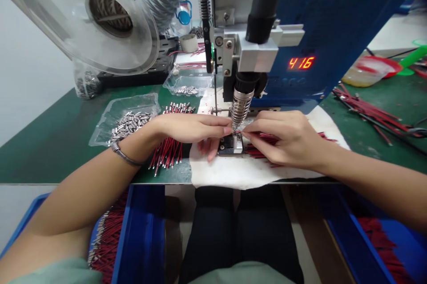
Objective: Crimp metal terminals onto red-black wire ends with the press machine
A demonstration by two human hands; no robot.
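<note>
The heated tip of a soldering machine point(242, 105), with a coiled metal guard, points down at a small metal fixture point(237, 145). From the left, my left hand point(205, 129) reaches in, thumb and forefinger pinched at the fixture; the small part between them is hidden. Opposite it, my right hand point(282, 135) pinches a thin red wire close under the tip. More red and black wires point(262, 150) lie beneath my right hand on a white cloth point(220, 176). Beside my left wrist are several small metal cylinders with red wires attached point(168, 155).
A clear plastic tray point(100, 130) of loose metal cylinders lies left, another tray point(170, 81) behind. A large clear reel point(60, 17) overhangs the green table point(43, 119). The blue control box point(320, 21) reads 416. Blue bins point(143, 226) with wired parts stand below the table edge.
</note>
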